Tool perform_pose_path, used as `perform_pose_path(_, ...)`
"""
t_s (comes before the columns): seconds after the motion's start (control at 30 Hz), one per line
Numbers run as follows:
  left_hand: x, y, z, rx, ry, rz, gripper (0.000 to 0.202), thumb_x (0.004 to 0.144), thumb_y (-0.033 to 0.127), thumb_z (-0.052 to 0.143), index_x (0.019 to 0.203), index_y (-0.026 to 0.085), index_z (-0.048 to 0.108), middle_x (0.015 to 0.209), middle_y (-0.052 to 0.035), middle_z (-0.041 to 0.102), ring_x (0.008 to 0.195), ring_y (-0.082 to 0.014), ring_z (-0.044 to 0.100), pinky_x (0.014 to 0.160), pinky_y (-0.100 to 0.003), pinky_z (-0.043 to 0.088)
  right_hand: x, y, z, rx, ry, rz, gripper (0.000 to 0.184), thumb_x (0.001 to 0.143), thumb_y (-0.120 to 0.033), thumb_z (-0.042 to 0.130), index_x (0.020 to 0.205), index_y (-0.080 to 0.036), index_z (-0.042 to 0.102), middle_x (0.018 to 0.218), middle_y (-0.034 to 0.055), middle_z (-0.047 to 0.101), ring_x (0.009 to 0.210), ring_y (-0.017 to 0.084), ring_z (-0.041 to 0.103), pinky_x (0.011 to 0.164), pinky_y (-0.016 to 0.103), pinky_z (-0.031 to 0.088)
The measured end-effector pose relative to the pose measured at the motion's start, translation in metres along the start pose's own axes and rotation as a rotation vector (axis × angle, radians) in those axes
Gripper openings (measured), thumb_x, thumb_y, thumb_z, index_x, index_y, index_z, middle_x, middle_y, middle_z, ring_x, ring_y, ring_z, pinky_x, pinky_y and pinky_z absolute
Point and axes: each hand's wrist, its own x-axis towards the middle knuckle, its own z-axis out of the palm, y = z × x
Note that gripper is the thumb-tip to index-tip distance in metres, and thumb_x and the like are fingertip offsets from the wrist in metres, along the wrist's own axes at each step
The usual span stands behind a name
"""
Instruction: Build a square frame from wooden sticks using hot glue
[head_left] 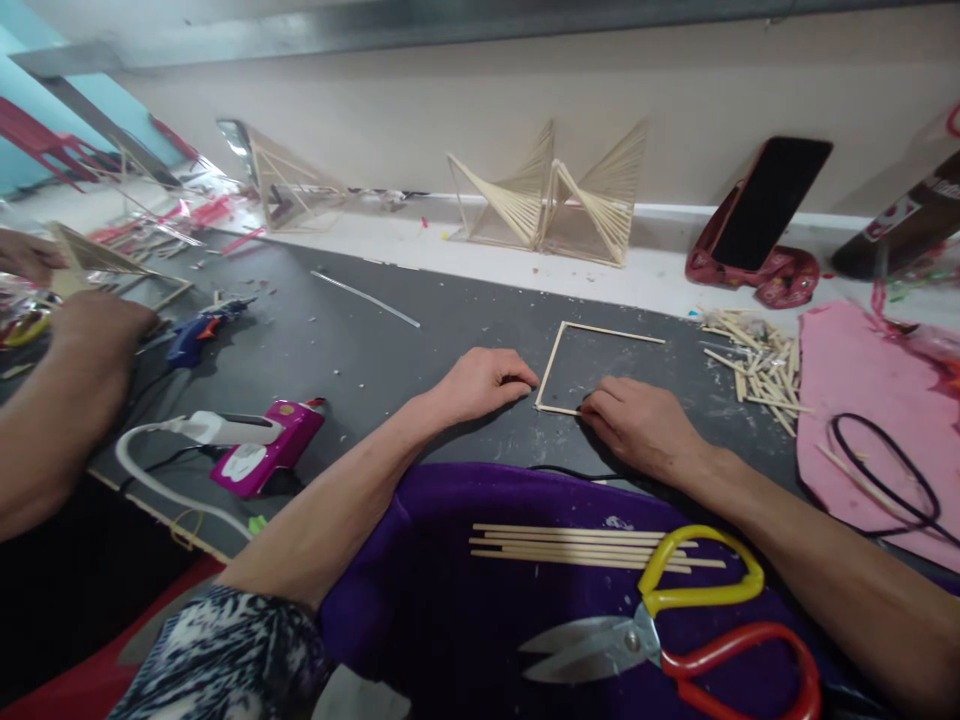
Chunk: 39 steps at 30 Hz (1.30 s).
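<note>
A three-sided frame of thin wooden sticks (551,365) lies flat on the grey table, its right side open. My left hand (480,385) rests just left of the frame's near-left corner. Its thumb and fingers are closed together; whether anything is between them is hidden. The fingertips of my right hand (637,425) pinch the near stick of that frame, covering its right end. On the purple cloth over my lap lie several loose wooden sticks (570,545) and scissors (637,635) with one yellow and one red handle.
Two finished-looking stick models (592,200) stand by the wall. Right of them are a propped phone (772,205), a pile of short sticks (757,365) and a pink sheet (870,400). Leftward sit a blue glue gun (193,342), a magenta box with plug (270,450) and a co-worker's hands (97,320).
</note>
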Motion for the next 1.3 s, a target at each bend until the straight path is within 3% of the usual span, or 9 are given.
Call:
perform_pose_path(0.13,-0.001,0.004,0.000,0.027,-0.053,0.019,0.016,0.079,0.021,0.057,0.090,0.020,0.069,0.087,-0.0005,0.065,0.077,-0.0117,0.058,0.068,-0.022,0.042,0.000,-0.001,-0.001,-0.011,-0.017,0.013,0.028,0.093,-0.030,0.039,0.088,-0.018,0.063,0.081,0.0051,0.061,0.075,0.016,0.052,0.062,0.028,0.030)
perform_pose_path(0.3,-0.001,0.007,0.002,0.086,-0.042,0.029,0.026,0.078,0.025,0.061,0.103,0.019,0.065,0.091,-0.0017,0.062,0.076,-0.0119,0.056,0.066,-0.023,0.041,0.000,-0.002,-0.002,-0.015,-0.007,0.017,0.027,0.094,-0.030,0.038,0.088,-0.018,0.063,0.080,0.0048,0.060,0.075,0.016,0.051,0.062,0.028,0.029)
perform_pose_path(0.57,-0.001,0.009,0.006,0.082,-0.040,0.087,0.020,0.081,0.028,0.059,0.096,0.017,0.066,0.091,-0.0029,0.063,0.077,-0.0121,0.058,0.068,-0.022,0.042,-0.002,0.000,-0.001,-0.023,-0.020,-0.018,0.023,0.092,-0.025,0.040,0.095,-0.020,0.062,0.083,0.0050,0.059,0.076,0.016,0.049,0.061,0.027,0.028)
perform_pose_path(1.1,0.000,0.011,0.013,0.069,0.019,0.021,0.015,0.080,0.027,0.061,0.089,0.020,0.070,0.086,-0.0015,0.065,0.076,-0.0120,0.061,0.067,-0.021,0.043,-0.001,-0.002,-0.003,-0.018,-0.036,0.014,0.023,0.093,-0.025,0.039,0.093,-0.020,0.062,0.084,0.0040,0.058,0.076,0.015,0.048,0.057,0.027,0.025)
perform_pose_path(1.3,0.002,0.014,0.018,0.035,0.050,-0.059,0.011,0.077,0.024,0.063,0.085,0.020,0.070,0.085,-0.0007,0.066,0.075,-0.0120,0.060,0.066,-0.021,0.043,-0.001,-0.001,-0.002,-0.010,-0.017,0.015,0.023,0.093,-0.026,0.041,0.091,-0.020,0.062,0.084,0.0037,0.058,0.076,0.014,0.047,0.056,0.027,0.024)
